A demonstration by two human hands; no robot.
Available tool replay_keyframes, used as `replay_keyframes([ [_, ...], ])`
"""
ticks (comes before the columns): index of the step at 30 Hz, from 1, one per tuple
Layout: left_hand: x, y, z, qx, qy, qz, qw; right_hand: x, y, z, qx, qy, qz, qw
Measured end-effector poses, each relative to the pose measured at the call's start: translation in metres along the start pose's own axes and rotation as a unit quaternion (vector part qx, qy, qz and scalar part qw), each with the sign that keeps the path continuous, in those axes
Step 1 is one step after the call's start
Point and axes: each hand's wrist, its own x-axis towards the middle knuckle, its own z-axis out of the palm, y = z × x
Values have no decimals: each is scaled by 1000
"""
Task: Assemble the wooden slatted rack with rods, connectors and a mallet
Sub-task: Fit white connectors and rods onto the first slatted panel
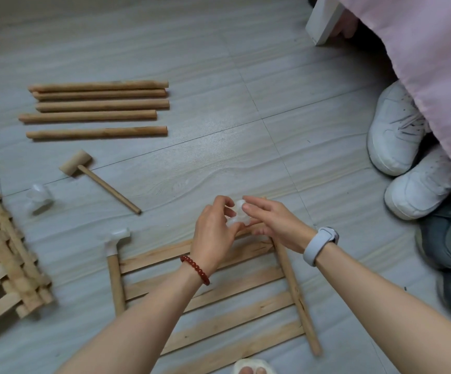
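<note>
Two hands: left hand (213,233) and right hand (275,225) both pinching one white connector (239,211) at the far right corner of the slatted panel (205,290).
Rods (97,109): five, loose, far left floor (246,103).
Mallet (94,176): lying between rods and panel.
Fitted connector (117,238): panel's far left corner.

Colours and patterns noted on the floor and worn items.
Floor (219,76): pale grey, wood-grain streaks. Rods (97,103), mallet (84,168) and slatted rack (219,300): light tan wood. Connector (239,214): translucent white. Left wrist bracelet (195,268): dark red beads. Right wrist band (320,244): pale lavender-grey. Sneakers (397,130): white. Fabric (421,49): pink.
</note>
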Motion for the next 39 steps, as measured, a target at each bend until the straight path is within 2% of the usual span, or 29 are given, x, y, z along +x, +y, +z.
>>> replay_keyframes([
  [3, 4, -2, 7, -3, 19, 11, 1000, 6, 0, -4, -30, 24, -11, 999],
  [6, 6, -3, 13, -5, 32, 21, 999, 10, -1, -9, -2, 39, -7, 999],
  [14, 16, 9, 28, -176, 36, -60, 982, 21, -7, -14, 60, 70, -44, 995],
  [18, 21, 5, 28, -180, 7, -83, 980, 28, -8, -23, 21, 99, -56, 993],
  [21, 25, -1, 30, -119, -8, -67, 991, 38, -7, -33, -70, 129, -60, 987],
  [23, 29, -9, 33, 5, -41, -57, 998, 47, -7, -40, -141, 154, -72, 975],
  [25, 31, -16, 34, 142, -91, -42, 985, 52, -12, -46, -175, 181, -75, 965],
  [26, 32, -18, 34, 175, -104, -32, 979, 54, -15, -48, -179, 191, -77, 962],
  [28, 33, -19, 35, 192, -116, -12, 974, 60, -22, -52, -195, 184, -86, 960],
  [32, 32, -21, 36, 250, -166, 52, 953, 64, -33, -57, -322, 107, -66, 938],
  [35, 28, -24, 40, 279, -167, 75, 943, 66, -39, -55, -338, 63, -46, 938],
  [39, 31, -25, 42, 270, -149, 73, 948, 69, -41, -50, -339, 26, -37, 940],
])
